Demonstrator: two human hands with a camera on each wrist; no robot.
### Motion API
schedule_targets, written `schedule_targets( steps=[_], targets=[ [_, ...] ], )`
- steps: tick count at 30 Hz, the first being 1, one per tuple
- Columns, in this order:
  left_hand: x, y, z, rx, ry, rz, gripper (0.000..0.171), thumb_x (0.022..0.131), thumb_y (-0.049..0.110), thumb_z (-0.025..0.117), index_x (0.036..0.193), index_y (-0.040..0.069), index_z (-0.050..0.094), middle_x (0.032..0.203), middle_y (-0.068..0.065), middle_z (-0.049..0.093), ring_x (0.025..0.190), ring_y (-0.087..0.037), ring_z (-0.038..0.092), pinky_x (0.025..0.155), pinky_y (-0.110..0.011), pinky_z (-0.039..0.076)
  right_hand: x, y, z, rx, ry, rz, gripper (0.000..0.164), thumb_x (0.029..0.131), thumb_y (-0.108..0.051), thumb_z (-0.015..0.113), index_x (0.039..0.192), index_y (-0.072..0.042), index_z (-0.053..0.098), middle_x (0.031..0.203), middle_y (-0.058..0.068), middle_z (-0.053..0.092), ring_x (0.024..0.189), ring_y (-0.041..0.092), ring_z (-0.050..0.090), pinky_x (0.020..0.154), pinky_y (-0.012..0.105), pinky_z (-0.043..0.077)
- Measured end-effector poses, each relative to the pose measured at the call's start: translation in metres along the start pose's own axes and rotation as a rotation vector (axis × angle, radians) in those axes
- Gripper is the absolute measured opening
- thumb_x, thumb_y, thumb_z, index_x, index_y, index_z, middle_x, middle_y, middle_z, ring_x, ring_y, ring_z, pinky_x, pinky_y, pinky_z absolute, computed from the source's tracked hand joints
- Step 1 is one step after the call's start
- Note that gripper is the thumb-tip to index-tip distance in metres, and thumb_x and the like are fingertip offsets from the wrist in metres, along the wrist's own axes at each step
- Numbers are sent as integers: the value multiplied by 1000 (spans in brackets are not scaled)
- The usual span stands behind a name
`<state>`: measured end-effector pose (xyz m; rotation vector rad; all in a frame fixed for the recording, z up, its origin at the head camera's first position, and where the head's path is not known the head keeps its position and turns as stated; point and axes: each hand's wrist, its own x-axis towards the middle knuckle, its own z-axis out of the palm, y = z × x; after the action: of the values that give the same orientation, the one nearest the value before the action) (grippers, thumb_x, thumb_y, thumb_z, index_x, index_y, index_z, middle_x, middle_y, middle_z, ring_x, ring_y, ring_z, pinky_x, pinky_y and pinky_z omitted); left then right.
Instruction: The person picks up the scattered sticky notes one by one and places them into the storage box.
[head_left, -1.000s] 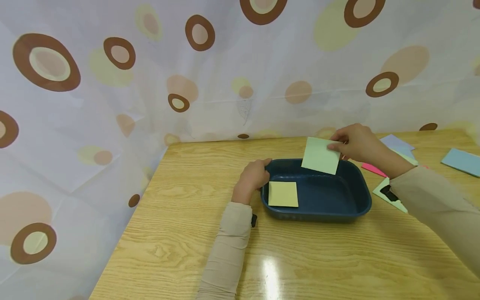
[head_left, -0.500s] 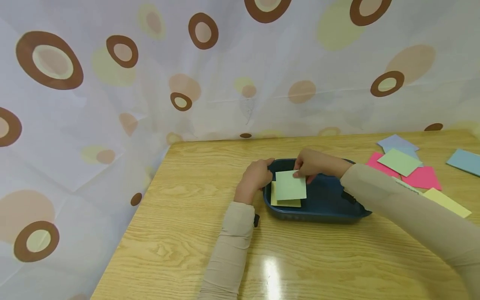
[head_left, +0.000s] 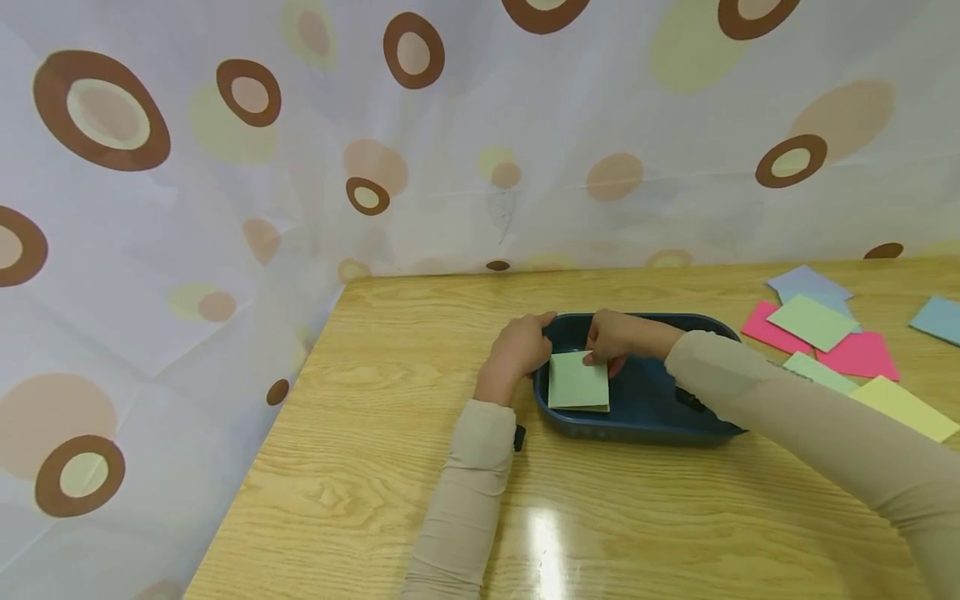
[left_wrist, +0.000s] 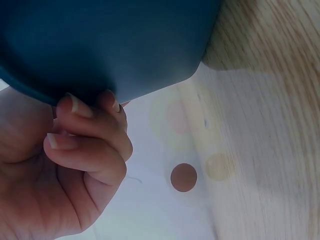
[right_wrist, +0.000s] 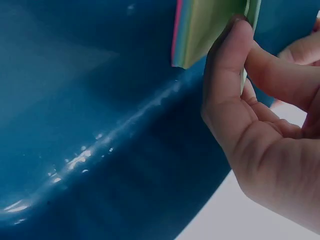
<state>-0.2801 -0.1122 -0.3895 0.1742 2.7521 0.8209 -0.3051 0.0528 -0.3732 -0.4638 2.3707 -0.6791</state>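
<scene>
A dark blue plastic basin (head_left: 660,392) sits on the wooden table. At its left end, my left hand (head_left: 519,346) grips the rim; the left wrist view shows curled fingers (left_wrist: 82,155) against the outer wall. Inside the basin, my right hand (head_left: 617,333) pinches the edge of a pale green sticky note (head_left: 577,379) between thumb and fingers. That note lies over a stack of sticky notes (right_wrist: 186,35), whose pink, blue, green and yellow edges show in the right wrist view. A narrow gap separates the held note from the stack there.
Right of the basin lie scattered notes: lavender-blue (head_left: 810,285), pink (head_left: 858,357), green (head_left: 813,323), another green (head_left: 817,371) partly behind the right sleeve, and yellow (head_left: 903,408). A blue pad (head_left: 939,319) lies farther right. A patterned sheet (head_left: 450,208) hangs behind the table.
My right hand has carried the green note left and down from above the basin's back right onto the stack, covering the yellow note on top. The left hand has stayed on the rim.
</scene>
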Motion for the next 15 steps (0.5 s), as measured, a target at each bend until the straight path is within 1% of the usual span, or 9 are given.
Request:
schedule_targets(
  steps=[4, 9, 15],
  targets=[
    [0, 1, -1, 6, 2, 7, 55, 96, 4, 47, 149, 18, 40, 68, -7, 58, 41, -14, 47, 41, -22, 42, 4, 3, 4, -35, 20, 0, 16, 91, -5, 62, 89, 9, 69, 82, 16, 68, 59, 16, 66, 59, 29, 57],
    [0, 2, 0, 9, -3, 2, 55, 96, 4, 47, 148, 19, 40, 64, -6, 56, 41, -14, 47, 41, -21, 42, 9, 7, 8, -49, 25, -12, 16, 90, -4, 63, 89, 10, 70, 80, 16, 68, 58, 17, 67, 57, 28, 57],
    [-1, 2, -1, 20, -6, -2, 56, 96, 4, 46, 149, 20, 39, 58, -4, 48, 40, -13, 47, 41, -21, 42, 13, 10, 11, -61, 40, -5, 15, 89, -5, 65, 78, 5, 69, 76, 14, 67, 56, 17, 66, 56, 28, 57]
  ],
)
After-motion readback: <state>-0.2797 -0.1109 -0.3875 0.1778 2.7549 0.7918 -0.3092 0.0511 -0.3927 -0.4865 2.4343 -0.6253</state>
